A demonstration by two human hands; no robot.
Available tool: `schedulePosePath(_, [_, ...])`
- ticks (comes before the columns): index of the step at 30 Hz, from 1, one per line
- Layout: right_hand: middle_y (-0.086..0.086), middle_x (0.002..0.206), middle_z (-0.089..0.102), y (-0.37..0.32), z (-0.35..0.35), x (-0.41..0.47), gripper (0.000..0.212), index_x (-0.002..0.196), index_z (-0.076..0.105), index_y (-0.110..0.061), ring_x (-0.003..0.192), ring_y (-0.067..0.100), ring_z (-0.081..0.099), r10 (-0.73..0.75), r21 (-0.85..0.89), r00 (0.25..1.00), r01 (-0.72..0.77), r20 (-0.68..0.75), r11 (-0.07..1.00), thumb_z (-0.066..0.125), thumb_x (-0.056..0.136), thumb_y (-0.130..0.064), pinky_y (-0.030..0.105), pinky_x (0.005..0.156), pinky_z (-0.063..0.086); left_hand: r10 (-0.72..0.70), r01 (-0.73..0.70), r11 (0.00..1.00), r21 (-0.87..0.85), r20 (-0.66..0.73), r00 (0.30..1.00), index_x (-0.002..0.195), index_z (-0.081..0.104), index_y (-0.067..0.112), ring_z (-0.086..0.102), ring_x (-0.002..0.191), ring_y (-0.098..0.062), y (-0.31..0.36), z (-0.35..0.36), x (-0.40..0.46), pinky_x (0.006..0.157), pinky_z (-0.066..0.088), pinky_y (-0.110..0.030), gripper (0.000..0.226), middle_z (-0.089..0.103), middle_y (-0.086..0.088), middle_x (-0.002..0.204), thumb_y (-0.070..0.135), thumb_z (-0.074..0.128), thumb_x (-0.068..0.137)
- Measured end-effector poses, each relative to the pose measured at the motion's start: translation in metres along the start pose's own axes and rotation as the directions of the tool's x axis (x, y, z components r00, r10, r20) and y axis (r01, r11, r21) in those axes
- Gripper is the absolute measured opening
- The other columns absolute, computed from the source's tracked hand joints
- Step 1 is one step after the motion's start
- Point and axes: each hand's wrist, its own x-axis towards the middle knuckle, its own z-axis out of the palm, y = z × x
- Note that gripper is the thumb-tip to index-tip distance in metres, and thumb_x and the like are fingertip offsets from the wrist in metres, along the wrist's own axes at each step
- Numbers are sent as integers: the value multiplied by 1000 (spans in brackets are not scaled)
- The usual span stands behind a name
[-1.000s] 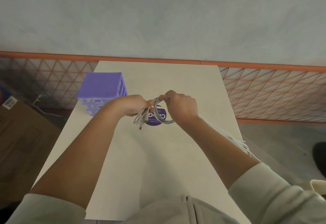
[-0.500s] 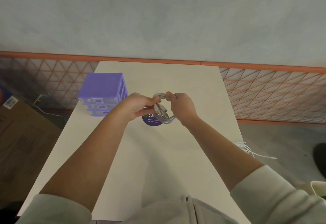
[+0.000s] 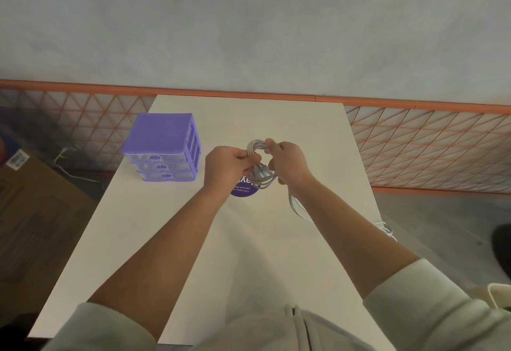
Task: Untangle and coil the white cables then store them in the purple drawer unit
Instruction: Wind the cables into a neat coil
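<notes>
Scene: a person's two bare forearms reach forward over a long cream-white table (image 3: 193, 240), seen from a head-worn camera looking down.

Cables: a bundle of thin white cables wound into a small loop (image 3: 258, 162), held in the air just above the table's middle, between the two hands.

Left hand: the left hand (image 3: 228, 167), at 9 o'clock of the loop, has its fingers curled round the loop's left side and the connector ends, pinching the turns together. In my judgement this grip keeps the finished turns from springing apart.

Right hand: the right hand (image 3: 287, 165), at 3 o'clock of the loop, grips the loop's right side with thumb and curled fingers. It seems placed to guide the next turn on.

Loose tail: an uncoiled length of white cable (image 3: 297, 207) runs from the loop toward 5 o'clock under the right forearm; more strands show off the table's right edge (image 3: 384, 229).

Orientation: the loop faces roughly toward the camera, slightly oval, its long axis running from 12 to 6 o'clock. The connector ends point toward 6 o'clock inside the loop.

Drawer unit: a small purple plastic unit with three translucent drawers (image 3: 164, 149) stands at 9 o'clock of the hands, near the table's left edge, all drawers closed, fronts facing the person.

Sticker: a round purple sticker with white print (image 3: 244, 189) lies flat on the table under the hands.

Progress: coiling looks partly done; storing has not begun.
</notes>
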Motion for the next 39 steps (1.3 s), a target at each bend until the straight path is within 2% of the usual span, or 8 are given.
schedulePosePath(5, [3, 65, 56, -4, -2, -2, 38, 98, 62, -3, 46, 13, 41, -25, 12, 1000, 25, 19, 1000, 46, 100, -38, 25, 48, 31, 73, -52, 962, 267, -67, 995, 58, 66, 28, 71, 68, -25, 4, 1, 0, 73, 58, -42, 24, 72, -2, 64, 39, 84, 69])
schedulePosePath(10, [4, 72, 59, -3, -2, -5, 39, 96, 62, -4, 51, 12, 44, -83, -47, 996, 85, 42, 995, 50, 98, -42, 25, 51, 34, 91, -68, 784, 617, -6, 996, 64, 69, 14, 68, 71, -25, 8, -4, -1, 54, 43, -30, 38, 69, -6, 67, 50, 80, 71])
schedulePosePath(19, [-2, 63, 58, -2, -4, -7, 38, 96, 62, -7, 51, 10, 46, -108, -7, 992, 108, 59, 994, 53, 96, -44, 22, 50, 32, 167, -92, 531, 842, 3, 986, 86, 49, 16, 54, 72, -22, 6, -4, -11, 58, 38, -29, 49, 58, -1, 78, 62, 64, 80])
schedulePosePath(23, [-2, 61, 56, -2, -8, -7, 35, 88, 60, -10, 44, 7, 42, -111, 9, 993, 111, 47, 994, 54, 96, -43, 22, 49, 31, 69, -140, 771, 621, 138, 988, 80, 49, 14, 52, 69, -21, -1, -13, -8, 61, 39, -33, 47, 58, -5, 76, 58, 64, 83])
schedulePosePath(26, [-1, 60, 56, -3, -13, -6, 34, 80, 60, -13, 38, 3, 39, -119, 35, 992, 118, 40, 992, 55, 96, -44, 21, 49, 30, 25, -115, 905, 409, 218, 976, 89, 49, 10, 48, 73, -20, -2, -20, -5, 68, 41, -33, 49, 52, -7, 82, 59, 47, 93])
schedulePosePath(32, [-6, 51, 47, -6, -18, -8, 35, 70, 57, -18, 42, 10, 33, -111, 137, 986, 94, 121, 986, 58, 94, -43, 19, 40, 25, -45, 47, 999, 2, 327, 944, 115, 52, 14, 63, 100, -13, -6, -25, -3, 88, 57, -34, 45, 61, -5, 116, 49, 59, 89])
schedulePosePath(36, [-8, 47, 42, -5, -21, -8, 37, 65, 54, -18, 41, 10, 29, -116, 148, 975, 88, 190, 985, 61, 93, -41, 19, 38, 23, -9, 48, 996, -70, 472, 881, 101, 67, 13, 66, 107, -22, -8, -27, -6, 90, 57, -34, 17, 70, -11, 112, 27, 59, 95])
schedulePosePath(39, [-7, 49, 43, -3, -21, -8, 37, 67, 54, -16, 39, 9, 31, -121, 115, 965, 96, 233, 989, 61, 93, -40, 18, 38, 25, 21, -29, 1000, 12, 450, 893, 98, 67, 17, 70, 99, -21, -18, -26, -4, 93, 55, -41, 8, 73, -7, 104, 23, 65, 92])
